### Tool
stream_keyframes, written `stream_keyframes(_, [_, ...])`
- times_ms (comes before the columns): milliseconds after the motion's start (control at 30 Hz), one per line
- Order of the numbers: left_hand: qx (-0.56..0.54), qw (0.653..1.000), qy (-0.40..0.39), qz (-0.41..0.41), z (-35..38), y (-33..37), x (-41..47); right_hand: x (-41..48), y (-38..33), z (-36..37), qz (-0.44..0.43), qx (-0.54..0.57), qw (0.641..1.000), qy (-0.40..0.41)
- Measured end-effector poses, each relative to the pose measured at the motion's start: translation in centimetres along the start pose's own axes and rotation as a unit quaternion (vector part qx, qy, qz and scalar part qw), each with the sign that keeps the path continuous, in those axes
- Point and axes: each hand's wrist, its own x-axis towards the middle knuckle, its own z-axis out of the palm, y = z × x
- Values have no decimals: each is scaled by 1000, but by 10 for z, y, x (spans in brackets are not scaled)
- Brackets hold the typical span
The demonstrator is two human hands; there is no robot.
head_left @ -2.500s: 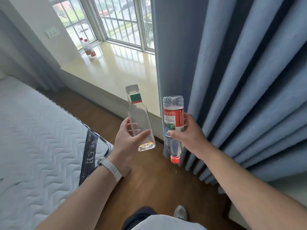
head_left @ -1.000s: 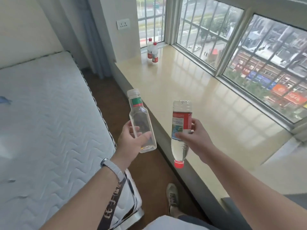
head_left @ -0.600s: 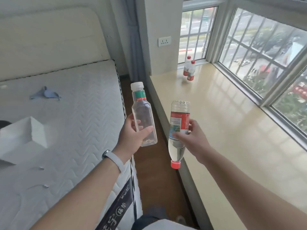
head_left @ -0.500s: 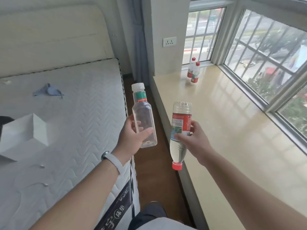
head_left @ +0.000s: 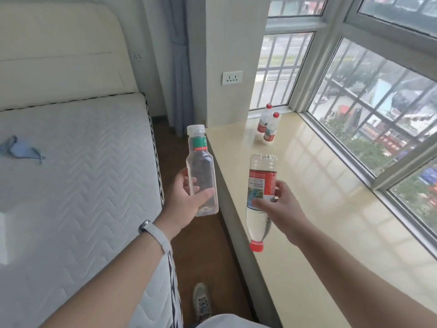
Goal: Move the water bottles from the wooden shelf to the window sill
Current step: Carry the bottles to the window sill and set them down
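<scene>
While both forearms reach forward from the bottom edge, cut off above the elbows, each hand carries one bottle in the air. The left hand [head_left: 183, 204] has its grip closed around the lower half of a clear square-sided plastic bottle with a white cap and a green neck band [head_left: 201, 171], held upright over the strip of brown wooden floor [head_left: 205, 247]; the fingers are partly hidden behind the bottle and its contents are hard to make out. The right hand [head_left: 282, 209] has its grip wrapped around a round clear plastic bottle with a red and white label [head_left: 260, 197], held upside down with its red cap pointing down, over the near edge of the glossy cream window sill [head_left: 331, 209]. The label's print is too small to read.

Two more small clear bottles with red caps and red labels [head_left: 268, 125] stand upright at the far end of the sill, touching or just beside each other, near the corner of the barred window [head_left: 369, 95]. A white wall socket [head_left: 232, 77] sits on the pillar above them. To the left lies a white quilted mattress [head_left: 78, 176] with a crumpled pale blue cloth [head_left: 22, 149] on it. A white wristband [head_left: 157, 235] circles the left wrist. A grey shoe [head_left: 202, 301] shows on the floor below.
</scene>
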Motion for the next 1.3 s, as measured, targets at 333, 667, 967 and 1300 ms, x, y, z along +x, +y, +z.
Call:
stream_keyframes(333, [-12, 999, -33, 23, -38, -1, 130, 87, -46, 42, 2, -20, 999, 41])
stream_keyframes(667, [1, 998, -66, -1, -18, -14, 221, 181, -53, 47, 19, -21, 998, 54])
stream_keyframes(967, [32, 993, -116, -15, 19, -3, 339, 309, -47, 52, 38, -8, 999, 35])
stream_keyframes(1300, [35, 988, -146, -33, 58, 21, 463, 428, -60, 26, 79, 41, 994, 60])
